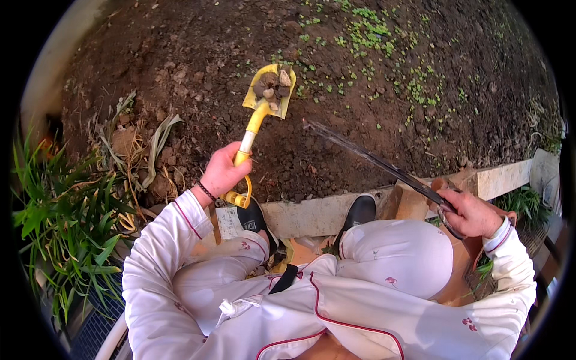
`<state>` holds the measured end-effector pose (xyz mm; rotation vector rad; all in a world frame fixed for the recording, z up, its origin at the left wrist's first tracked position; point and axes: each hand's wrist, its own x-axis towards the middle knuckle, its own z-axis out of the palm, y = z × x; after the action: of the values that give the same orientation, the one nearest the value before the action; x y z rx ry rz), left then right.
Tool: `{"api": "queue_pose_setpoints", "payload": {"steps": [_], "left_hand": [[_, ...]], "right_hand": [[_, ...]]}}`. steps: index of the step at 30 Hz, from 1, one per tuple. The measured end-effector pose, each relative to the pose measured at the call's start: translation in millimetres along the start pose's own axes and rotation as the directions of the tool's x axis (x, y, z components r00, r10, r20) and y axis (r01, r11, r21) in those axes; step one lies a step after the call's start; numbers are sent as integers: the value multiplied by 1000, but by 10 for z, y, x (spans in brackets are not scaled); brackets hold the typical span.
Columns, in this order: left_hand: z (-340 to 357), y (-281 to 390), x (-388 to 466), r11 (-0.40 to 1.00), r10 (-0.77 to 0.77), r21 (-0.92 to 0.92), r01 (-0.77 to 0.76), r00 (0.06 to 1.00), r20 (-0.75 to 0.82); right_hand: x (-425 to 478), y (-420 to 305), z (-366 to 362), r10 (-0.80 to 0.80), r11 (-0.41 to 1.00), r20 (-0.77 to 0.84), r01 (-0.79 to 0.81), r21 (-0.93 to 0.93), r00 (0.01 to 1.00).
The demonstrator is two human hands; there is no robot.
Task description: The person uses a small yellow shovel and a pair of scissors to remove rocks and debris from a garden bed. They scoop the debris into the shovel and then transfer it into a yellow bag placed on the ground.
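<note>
My left hand (226,168) grips the shaft of a small yellow plastic toy shovel (256,120), its D-shaped handle hanging below my fist. Stones and clods of soil (272,88) lie in the shovel's blade, which is over the soil bed. On the right, my right hand (470,213) is closed around the near end of a long, thin, dark tool (366,154). Its soil-smeared tip points up and left, over the soil just to the right of the shovel. Whether the tool is tongs or a plain rod, I cannot tell.
Dark soil (202,54) fills the bed, with small green seedlings (369,33) at upper right. A pale edging board (297,218) runs before my shoes. Dry leaves (159,148) and a leafy green plant (76,225) stand at left. A brown pot (479,249) sits partly behind my right wrist.
</note>
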<state>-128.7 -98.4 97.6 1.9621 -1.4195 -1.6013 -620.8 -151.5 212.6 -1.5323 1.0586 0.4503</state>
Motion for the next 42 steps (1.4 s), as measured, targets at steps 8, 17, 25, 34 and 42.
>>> {"api": "queue_pose_setpoints", "payload": {"steps": [8,17,25,34,42], "left_hand": [[38,-105,60,1000,-10,-26,9,999,-37],[21,-11,107,976,-66,-209,63,998,-7],[-56,85,238,997,11,-80,-20,994,-108],[-462,-46,260,998,49,34,-45,992,-120],[-584,-190,183,997,75,-15,-78,989,-125]], "right_hand": [[158,-243,112,-57,943,-72,78,324,996],[145,-391,123,-177,984,-321,170,-51,930],[89,-282,348,-54,949,-388,168,268,920],[44,-299,391,161,726,-227,41,687,961],[614,-750,331,-4,573,-275,227,787,962]]}}
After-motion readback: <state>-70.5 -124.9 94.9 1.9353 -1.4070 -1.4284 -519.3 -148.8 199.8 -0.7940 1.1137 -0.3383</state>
